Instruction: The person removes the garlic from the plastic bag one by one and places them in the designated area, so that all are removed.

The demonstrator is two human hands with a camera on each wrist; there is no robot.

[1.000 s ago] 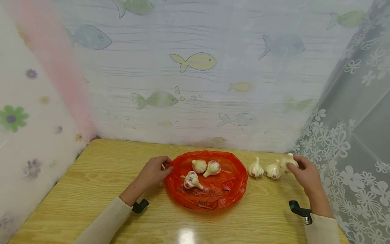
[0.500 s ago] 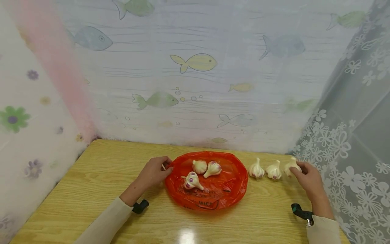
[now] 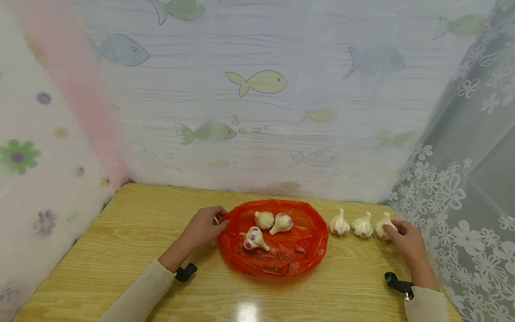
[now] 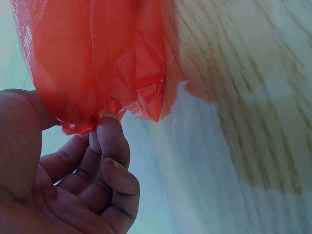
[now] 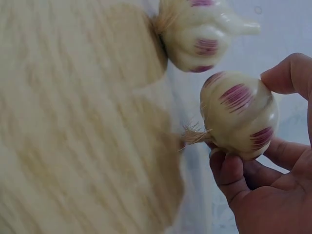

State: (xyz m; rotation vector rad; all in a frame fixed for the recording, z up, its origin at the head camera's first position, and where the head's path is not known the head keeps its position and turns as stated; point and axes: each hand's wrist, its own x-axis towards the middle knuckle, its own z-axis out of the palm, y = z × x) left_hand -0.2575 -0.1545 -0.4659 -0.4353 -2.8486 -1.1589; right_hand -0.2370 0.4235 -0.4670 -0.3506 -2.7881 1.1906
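1. At the right end of a wood-grain table (image 3: 120, 241), my right hand (image 3: 410, 241) grips a garlic bulb (image 3: 383, 229), thumb on one side and curled fingers on the other. The bulb stands stem up, the last of a row of three; whether its roots touch the wood, I cannot tell.

2. Seen from my right wrist, purple streaks mark the bulb's pale skin, and a tuft of brown roots juts toward the tabletop.

3. Just beside it stands the middle bulb (image 3: 363, 226), with the near-bag bulb (image 3: 339, 224) next in line, close to the red plastic's right edge. Both are upright, stems up.

4. On the other side, my left hand (image 3: 204, 228) pinches the left rim of a red plastic bag (image 3: 307, 235), thumb against fingertips, the film gathered between them.

5. The bag lies spread wide at the table's centre, dark lettering across its near part. Inside are three more bulbs: a rounded bulb (image 3: 264, 220) and a streaked bulb (image 3: 283, 222) side by side toward the back, and a tipped bulb (image 3: 253, 238) nearer me, its stem pointing right.

6. Pale sleeves (image 3: 141, 290) cover my forearms, a black device (image 3: 186, 272) at each wrist. Behind the table hangs a fish-print sheet (image 3: 257, 134).
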